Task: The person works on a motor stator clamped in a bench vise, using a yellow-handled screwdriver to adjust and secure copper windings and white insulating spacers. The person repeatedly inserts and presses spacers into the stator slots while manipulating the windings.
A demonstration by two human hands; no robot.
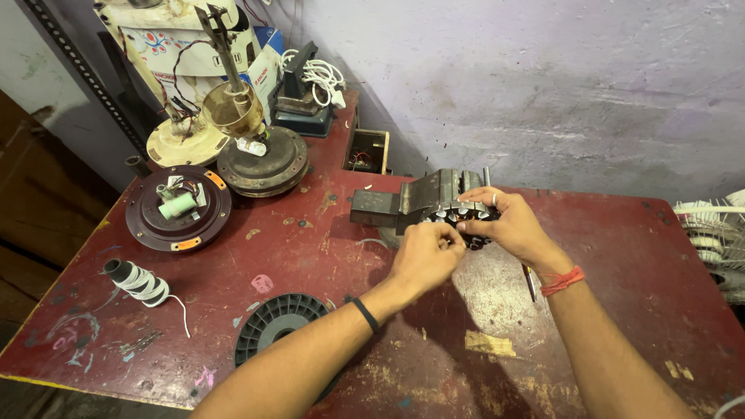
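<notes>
Gripping the ring-shaped motor core (pixel 464 219) from its right, the right hand (pixel 508 225) steadies it beside the vise (pixel 419 198) near the table's (pixel 636 256) far edge; the left hand (pixel 423 256) pinches closed at its near-left rim.

Both hands meet over a dark, toothed motor stator (pixel 466 221) clamped in a grey bench vise (pixel 423 198) on a worn red table (pixel 621 256). The right hand (pixel 508 225) wraps the stator from the far side, a red thread round its wrist; the left hand (pixel 423 256), with a black band on its wrist, pinches at the stator's near edge. Left of the arms lie a black ribbed disc (pixel 272 322), a roll of white sleeving (pixel 140 282), and 2 round fan motor housings (pixel 178 208) farther back. A small open wooden box (pixel 369 151) sits against the wall.
</notes>
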